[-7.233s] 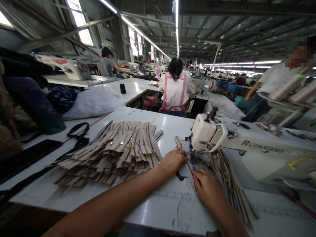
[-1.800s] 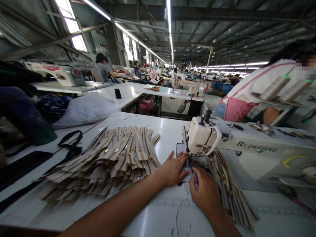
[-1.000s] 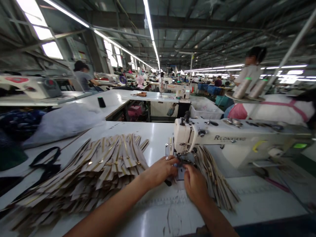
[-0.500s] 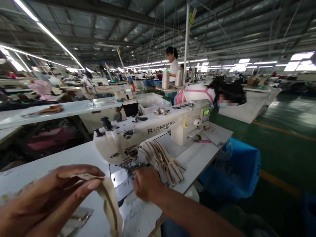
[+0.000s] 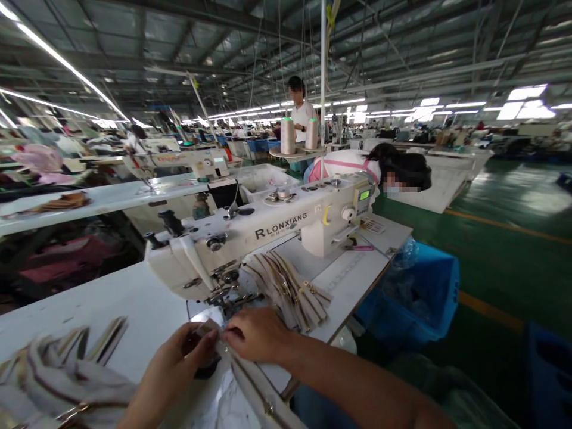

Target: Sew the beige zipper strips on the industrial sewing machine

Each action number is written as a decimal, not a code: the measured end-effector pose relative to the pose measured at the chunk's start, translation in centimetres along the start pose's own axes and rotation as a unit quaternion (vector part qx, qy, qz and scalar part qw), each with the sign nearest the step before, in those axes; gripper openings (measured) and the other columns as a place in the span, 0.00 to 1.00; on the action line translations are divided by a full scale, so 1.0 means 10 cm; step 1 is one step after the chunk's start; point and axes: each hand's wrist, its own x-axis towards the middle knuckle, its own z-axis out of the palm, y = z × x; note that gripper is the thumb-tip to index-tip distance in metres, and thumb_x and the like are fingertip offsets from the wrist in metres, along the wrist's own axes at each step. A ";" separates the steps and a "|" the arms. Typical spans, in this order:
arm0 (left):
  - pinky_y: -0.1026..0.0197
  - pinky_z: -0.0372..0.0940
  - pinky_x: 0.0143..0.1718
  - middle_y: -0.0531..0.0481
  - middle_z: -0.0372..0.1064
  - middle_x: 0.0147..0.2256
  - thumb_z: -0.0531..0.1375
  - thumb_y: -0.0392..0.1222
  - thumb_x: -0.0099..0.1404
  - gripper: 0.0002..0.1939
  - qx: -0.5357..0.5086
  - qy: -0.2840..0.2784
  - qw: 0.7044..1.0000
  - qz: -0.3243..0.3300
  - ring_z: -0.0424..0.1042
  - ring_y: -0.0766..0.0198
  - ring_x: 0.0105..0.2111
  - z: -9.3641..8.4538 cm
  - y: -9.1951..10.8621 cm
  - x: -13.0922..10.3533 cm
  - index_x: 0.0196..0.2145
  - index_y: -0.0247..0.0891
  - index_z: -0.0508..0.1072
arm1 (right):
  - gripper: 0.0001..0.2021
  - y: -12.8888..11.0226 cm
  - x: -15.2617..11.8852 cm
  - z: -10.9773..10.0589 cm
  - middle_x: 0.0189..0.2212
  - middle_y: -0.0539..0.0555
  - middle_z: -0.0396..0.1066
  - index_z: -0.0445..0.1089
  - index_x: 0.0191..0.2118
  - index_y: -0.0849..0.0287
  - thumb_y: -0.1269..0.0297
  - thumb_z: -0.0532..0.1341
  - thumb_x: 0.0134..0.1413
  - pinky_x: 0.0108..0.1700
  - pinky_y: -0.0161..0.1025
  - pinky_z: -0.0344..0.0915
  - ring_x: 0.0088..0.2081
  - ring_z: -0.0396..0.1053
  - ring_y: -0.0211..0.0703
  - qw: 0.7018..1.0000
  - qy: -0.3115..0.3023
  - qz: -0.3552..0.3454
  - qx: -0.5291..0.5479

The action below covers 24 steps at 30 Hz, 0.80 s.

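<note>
A white sewing machine (image 5: 268, 229) stands on a pale table, its needle area just beyond my hands. My left hand (image 5: 181, 354) pinches the end of a beige zipper strip (image 5: 257, 390) in front of the presser foot. Close beside it, my right hand (image 5: 257, 333) has its fingers closed on the same strip near its end. The strip hangs down toward the front edge, with a metal slider on it. Behind my right hand, a bundle of zipper strips (image 5: 292, 286) lies under the machine arm. More strips (image 5: 71, 381) are heaped at the lower left.
Blue bins (image 5: 435, 304) stand on the floor to the right. Pink-handled snips (image 5: 360, 247) lie at the table's right end. Beyond the machine, a person bends over and another stands behind the thread cones (image 5: 287, 137). A second sewing machine (image 5: 179, 164) is at the back left.
My left hand has moved right and away from the camera to meet my right hand by the presser foot, bringing the strip. The heap of strips at the left has come into view.
</note>
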 end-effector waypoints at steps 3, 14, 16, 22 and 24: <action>0.60 0.71 0.25 0.52 0.73 0.27 0.67 0.60 0.50 0.30 -0.038 -0.014 0.999 0.022 0.75 0.56 0.27 0.03 -0.12 0.01 0.42 0.40 0.64 | 0.09 0.00 0.01 0.02 0.35 0.52 0.77 0.73 0.38 0.56 0.60 0.57 0.57 0.34 0.34 0.62 0.36 0.74 0.40 1.000 0.003 0.018 -0.014; 0.62 0.72 0.33 0.49 0.76 0.36 0.57 0.60 0.61 0.21 0.180 0.013 0.978 0.109 0.77 0.56 0.33 -0.03 -0.18 -0.07 0.41 0.43 0.75 | 0.11 -0.11 0.04 -0.01 0.37 0.52 0.78 0.74 0.41 0.56 0.60 0.56 0.60 0.37 0.34 0.64 0.38 0.74 0.41 0.998 -0.016 0.061 -0.001; 0.61 0.71 0.36 0.46 0.74 0.40 0.55 0.59 0.64 0.20 0.239 0.025 0.955 0.172 0.76 0.56 0.36 -0.03 -0.22 -0.06 0.40 0.43 0.76 | 0.11 -0.10 0.06 0.00 0.37 0.53 0.78 0.75 0.40 0.56 0.61 0.56 0.60 0.37 0.34 0.63 0.38 0.74 0.42 0.997 -0.023 0.066 -0.014; 0.58 0.69 0.45 0.47 0.72 0.46 0.52 0.54 0.69 0.17 0.315 0.000 0.916 0.248 0.74 0.55 0.43 -0.03 -0.15 -0.10 0.41 0.45 0.77 | 0.09 -0.08 0.15 -0.01 0.33 0.53 0.78 0.76 0.35 0.56 0.62 0.58 0.56 0.35 0.35 0.63 0.36 0.75 0.43 0.996 -0.039 0.069 -0.043; 0.59 0.69 0.45 0.47 0.73 0.44 0.50 0.51 0.70 0.16 0.315 -0.018 0.917 0.244 0.74 0.56 0.42 -0.04 -0.07 -0.15 0.41 0.44 0.76 | 0.09 -0.11 0.14 -0.01 0.32 0.53 0.78 0.76 0.34 0.57 0.63 0.59 0.56 0.35 0.35 0.63 0.36 0.75 0.43 0.996 -0.035 0.071 -0.040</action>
